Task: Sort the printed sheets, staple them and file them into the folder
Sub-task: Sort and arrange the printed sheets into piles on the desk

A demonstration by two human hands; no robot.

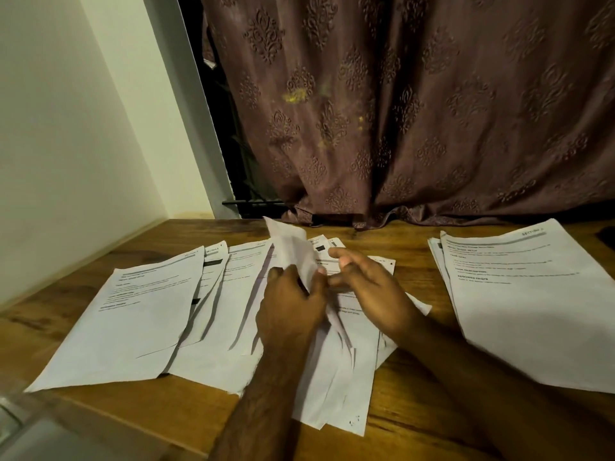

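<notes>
Several printed white sheets (139, 314) lie fanned and overlapping across the middle of the wooden table (409, 387). My left hand (289, 311) grips one sheet (293, 251) whose far end curls up off the fan. Just right of it, my right hand (369, 284) hovers over the fan with its fingers loosely spread toward the lifted sheet; I cannot see it holding anything. A separate neat stack of printed sheets (532, 301) lies at the right. No stapler shows.
A brown patterned curtain (416, 111) hangs behind the table's far edge. A pale wall (66, 144) borders the table on the left. A clear plastic object (30, 427), blurred, sits at the near left corner.
</notes>
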